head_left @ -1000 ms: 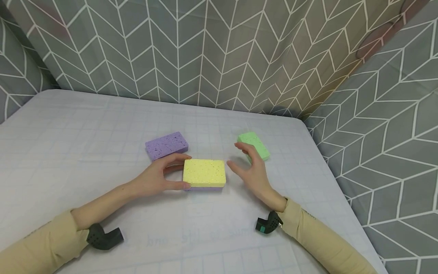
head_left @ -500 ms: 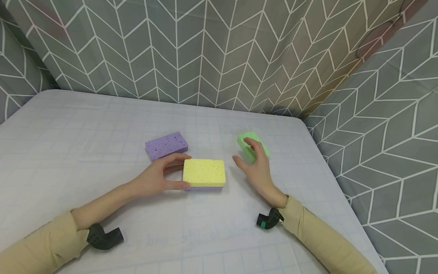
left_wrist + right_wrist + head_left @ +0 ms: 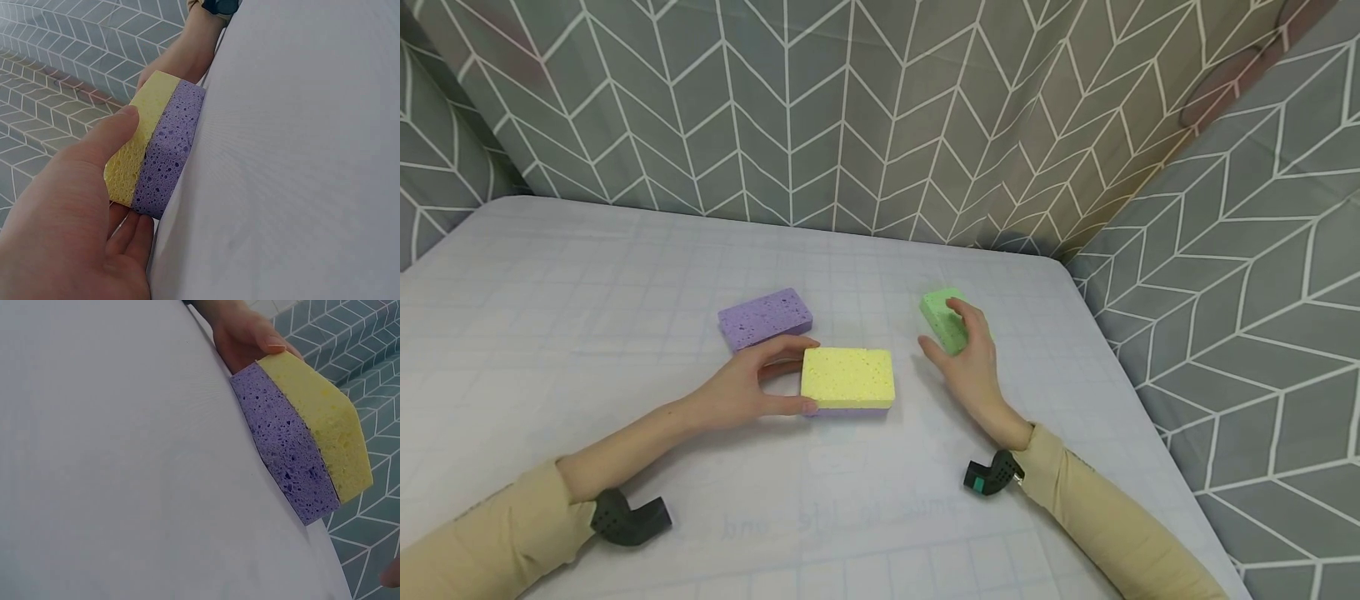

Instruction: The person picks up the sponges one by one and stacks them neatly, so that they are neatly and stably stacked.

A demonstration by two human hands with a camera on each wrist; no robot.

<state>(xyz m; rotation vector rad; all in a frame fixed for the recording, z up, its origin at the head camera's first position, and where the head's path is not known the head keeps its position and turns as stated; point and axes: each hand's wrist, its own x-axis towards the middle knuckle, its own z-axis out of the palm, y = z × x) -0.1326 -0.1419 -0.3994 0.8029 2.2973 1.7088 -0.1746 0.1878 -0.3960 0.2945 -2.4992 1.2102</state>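
Yellow sponge point(image 3: 847, 377) on purple sponge point(image 3: 287, 447), long axis sideways, left end gripped by left fingers point(image 3: 784, 343); right fingers point(image 3: 968, 312) wide.

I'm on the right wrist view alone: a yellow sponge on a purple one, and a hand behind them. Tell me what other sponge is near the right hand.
Observer: In the head view, a green sponge lies on the white table, partly covered from sight by the right hand; whether they touch, I cannot tell.
Operator: Now report what lies just beyond the left hand.
Observer: A second purple sponge, set at a slant, with nothing stacked on it.
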